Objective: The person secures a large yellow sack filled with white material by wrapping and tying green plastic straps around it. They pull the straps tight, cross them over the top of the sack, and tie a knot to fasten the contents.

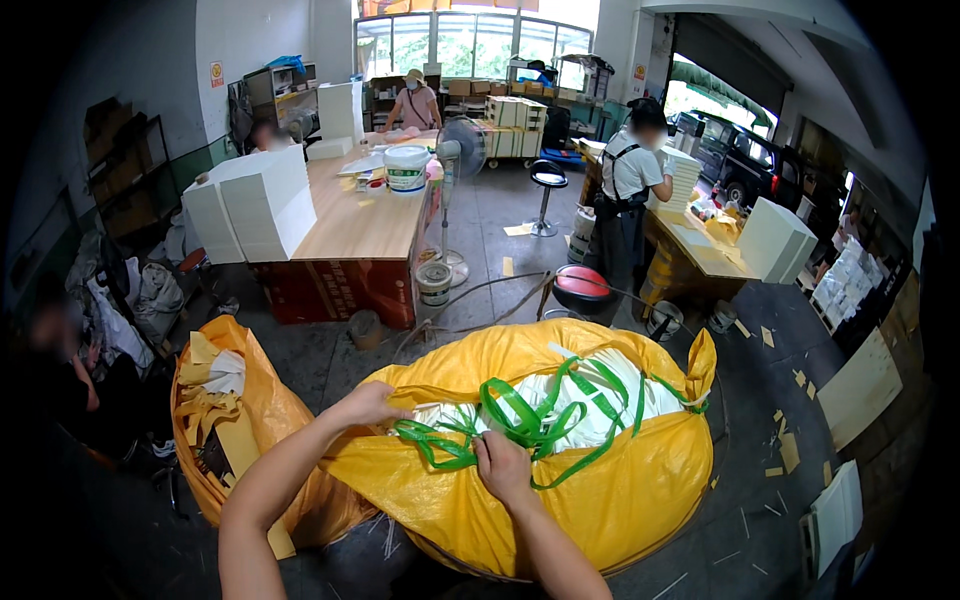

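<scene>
A large yellow woven sack bulges in front of me, its mouth stuffed with white paper strips. Green plastic strapping lies in loose loops over the strips. At the left end of the mouth, my left hand is closed on the sack's edge. My right hand is a closed fist at the near edge, gripping the sack fabric; green strapping passes against its fingers, and whether it is also held is hidden. One gathered corner of the sack sticks up at the right end.
An orange sack of yellow and white offcuts stands at left. Beyond are a wooden table with white paper stacks, a fan, and a red stool. Several people work around. Scraps litter the floor at right.
</scene>
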`<state>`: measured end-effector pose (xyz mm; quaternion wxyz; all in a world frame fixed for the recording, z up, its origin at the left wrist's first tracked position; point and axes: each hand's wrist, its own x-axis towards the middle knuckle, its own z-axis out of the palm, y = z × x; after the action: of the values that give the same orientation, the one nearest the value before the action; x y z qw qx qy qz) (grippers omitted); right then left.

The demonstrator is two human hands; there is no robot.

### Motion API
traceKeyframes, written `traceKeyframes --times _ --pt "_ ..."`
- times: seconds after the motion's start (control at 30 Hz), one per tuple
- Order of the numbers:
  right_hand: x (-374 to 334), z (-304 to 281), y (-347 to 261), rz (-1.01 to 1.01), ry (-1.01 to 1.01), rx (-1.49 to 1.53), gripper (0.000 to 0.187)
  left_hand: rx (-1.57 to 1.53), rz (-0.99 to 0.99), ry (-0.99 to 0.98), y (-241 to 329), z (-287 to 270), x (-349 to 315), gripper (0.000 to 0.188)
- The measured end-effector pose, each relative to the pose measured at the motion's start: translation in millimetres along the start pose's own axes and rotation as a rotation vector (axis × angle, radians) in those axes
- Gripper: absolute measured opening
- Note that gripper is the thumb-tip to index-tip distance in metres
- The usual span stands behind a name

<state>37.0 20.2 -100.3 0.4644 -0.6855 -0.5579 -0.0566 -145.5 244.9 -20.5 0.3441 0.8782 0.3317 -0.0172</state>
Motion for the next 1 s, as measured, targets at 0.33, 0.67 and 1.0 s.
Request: traceKeyframes --times 0.33,0.67,1.0 --pt "-1 -2 -1 0.013 -0.009 -0.012 0.018 0.559 -0.023 -0.17 18 -38 23 0.035" --pt "1 -2 1 0.018 -0.063 -0.001 0.013 0.814 -0.026 -0.164 21 -23 16 0.027" --pt "120 -49 -74 -0.059 -0.101 0.05 0.023 0.254 0.337 0.398 24 7 -19 0.024"
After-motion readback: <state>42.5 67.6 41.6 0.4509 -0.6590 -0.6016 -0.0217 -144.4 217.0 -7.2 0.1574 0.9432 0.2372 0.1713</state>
